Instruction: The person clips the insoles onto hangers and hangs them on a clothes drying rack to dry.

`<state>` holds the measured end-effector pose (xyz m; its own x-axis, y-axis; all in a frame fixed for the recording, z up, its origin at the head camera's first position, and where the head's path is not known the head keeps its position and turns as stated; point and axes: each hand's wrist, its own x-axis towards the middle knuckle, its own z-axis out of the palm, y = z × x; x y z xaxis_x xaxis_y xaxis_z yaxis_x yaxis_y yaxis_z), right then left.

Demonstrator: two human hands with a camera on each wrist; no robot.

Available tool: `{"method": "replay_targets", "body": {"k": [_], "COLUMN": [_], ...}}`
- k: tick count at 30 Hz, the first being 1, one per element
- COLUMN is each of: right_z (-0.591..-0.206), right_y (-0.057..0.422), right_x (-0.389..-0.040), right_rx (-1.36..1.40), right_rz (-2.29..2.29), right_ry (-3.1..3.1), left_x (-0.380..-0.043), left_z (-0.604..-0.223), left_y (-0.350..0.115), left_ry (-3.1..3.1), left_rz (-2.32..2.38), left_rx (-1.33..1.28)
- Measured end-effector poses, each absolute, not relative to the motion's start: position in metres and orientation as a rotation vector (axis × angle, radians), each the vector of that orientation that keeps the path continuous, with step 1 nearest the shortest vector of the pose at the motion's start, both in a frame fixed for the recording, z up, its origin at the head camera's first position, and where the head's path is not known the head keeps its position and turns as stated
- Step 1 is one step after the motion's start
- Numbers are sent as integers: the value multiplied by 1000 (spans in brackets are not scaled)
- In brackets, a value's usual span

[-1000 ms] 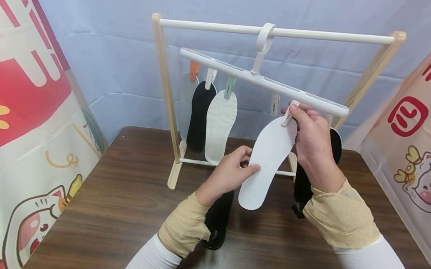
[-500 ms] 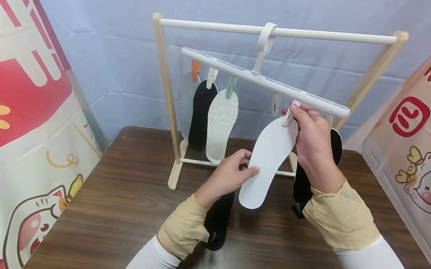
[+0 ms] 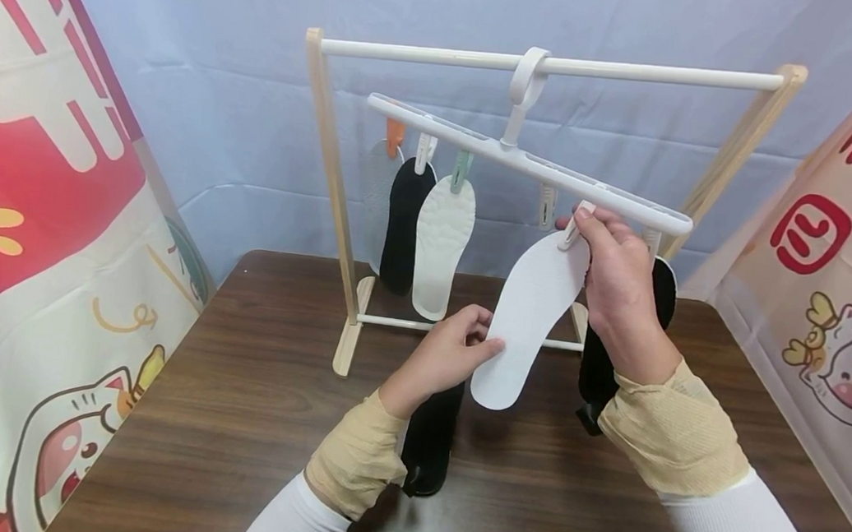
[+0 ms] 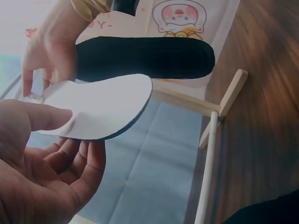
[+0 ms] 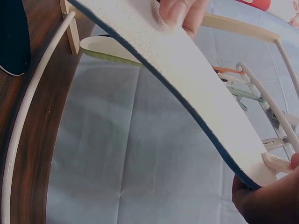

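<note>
A white insole (image 3: 530,314) with a dark underside hangs tilted below the right half of the white hanger (image 3: 472,141). My left hand (image 3: 445,354) pinches the insole's left edge, thumb on the white face and fingers behind it, as the left wrist view shows. At the insole's top, my right hand (image 3: 622,271) grips a white clip (image 3: 575,225), whose jaws are on the insole. An unused white clip (image 3: 546,208) hangs just left of this hand. A black insole (image 3: 597,369) is partly hidden behind my right wrist.
On the hanger's left half, clips hold a grey insole (image 3: 380,197), a black insole (image 3: 405,223) and a cream insole (image 3: 444,247). The wooden-sided rack (image 3: 329,168) stands on the brown table (image 3: 252,419). Another black insole (image 3: 432,439) lies by my left forearm.
The hanger's left end and its insoles have swung slightly right. My left hand has slid a little left and down on the white insole's edge. My right hand stays at the clip.
</note>
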<state>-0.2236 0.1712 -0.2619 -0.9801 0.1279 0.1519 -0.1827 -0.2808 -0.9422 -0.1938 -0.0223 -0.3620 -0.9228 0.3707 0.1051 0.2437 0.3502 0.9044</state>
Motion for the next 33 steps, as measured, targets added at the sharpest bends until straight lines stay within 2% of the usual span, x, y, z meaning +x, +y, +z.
{"method": "replay_targets", "body": {"k": [33], "right_z": [-272], "right_y": [175], "right_x": [-222], "right_rx": [-14], "right_rz": [2228], "right_ry": [-1970], "left_x": [-192], "left_z": [-392], "left_y": [-52], "left_ry": [2435], "left_rz": [1451], "left_rx": [554]}}
